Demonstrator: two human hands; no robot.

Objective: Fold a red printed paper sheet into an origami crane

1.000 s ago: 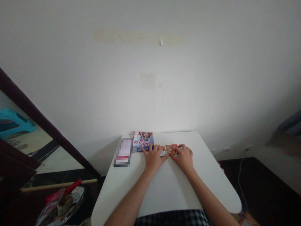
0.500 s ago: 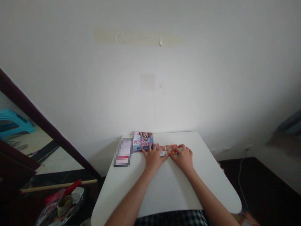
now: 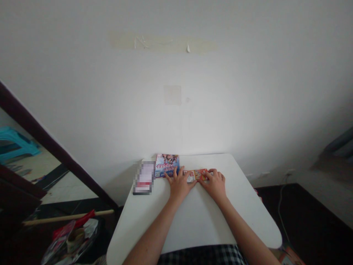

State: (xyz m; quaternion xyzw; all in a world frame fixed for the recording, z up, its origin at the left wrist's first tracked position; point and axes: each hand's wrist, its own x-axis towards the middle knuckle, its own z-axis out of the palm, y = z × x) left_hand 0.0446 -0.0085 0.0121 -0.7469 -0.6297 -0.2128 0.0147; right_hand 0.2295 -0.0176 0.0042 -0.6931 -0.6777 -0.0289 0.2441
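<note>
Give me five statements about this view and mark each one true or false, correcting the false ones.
1. The left hand and right hand are both at the strip. True.
2. The leaflet lies to the right of the right hand. False: it lies to the left, by the left hand's fingers.
3. The pixelated item is left of the leaflet. True.
4. The table is black. False: it is white.
5. The cloth at the table's near edge is plain red. False: it is dark and checked.
</note>
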